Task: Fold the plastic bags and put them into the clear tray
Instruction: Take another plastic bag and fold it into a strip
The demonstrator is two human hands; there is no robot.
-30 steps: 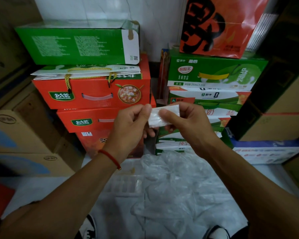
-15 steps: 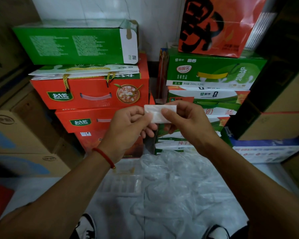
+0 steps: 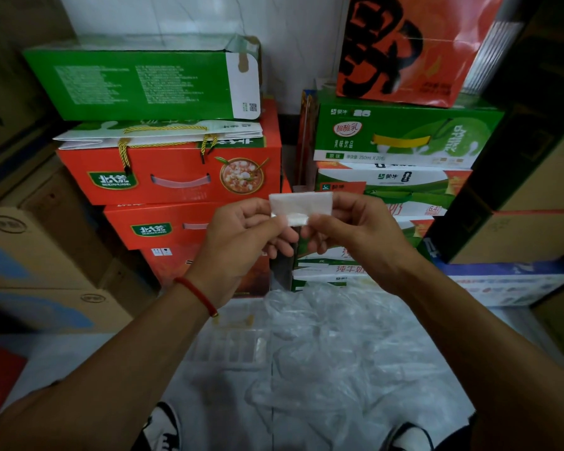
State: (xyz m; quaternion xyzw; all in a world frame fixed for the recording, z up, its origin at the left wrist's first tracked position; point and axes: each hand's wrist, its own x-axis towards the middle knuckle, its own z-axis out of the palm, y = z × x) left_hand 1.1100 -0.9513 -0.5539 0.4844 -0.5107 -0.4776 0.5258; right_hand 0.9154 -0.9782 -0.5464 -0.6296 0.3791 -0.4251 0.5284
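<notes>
A small folded white plastic bag point(image 3: 302, 206) is held up in front of me, flat and rectangular. My left hand point(image 3: 241, 237) pinches its left end between thumb and fingers. My right hand point(image 3: 355, 232) pinches its right end the same way. Below my hands a heap of loose clear plastic bags point(image 3: 336, 346) lies spread on the floor. The clear tray point(image 3: 228, 349), with ribbed compartments, sits on the floor left of the heap, partly covered by it and by my left forearm.
Stacked red gift boxes point(image 3: 173, 177) and a green box point(image 3: 144, 83) stand ahead on the left. Green milk cartons point(image 3: 401, 135) and an orange bag point(image 3: 411, 47) rise on the right. Cardboard boxes point(image 3: 36, 255) line the left side. My shoes point(image 3: 163, 431) show at the bottom.
The folded bag has been turned from a slanted hold to level, and both hands have shifted slightly on its ends. The bag now looks a little wider and flatter.
</notes>
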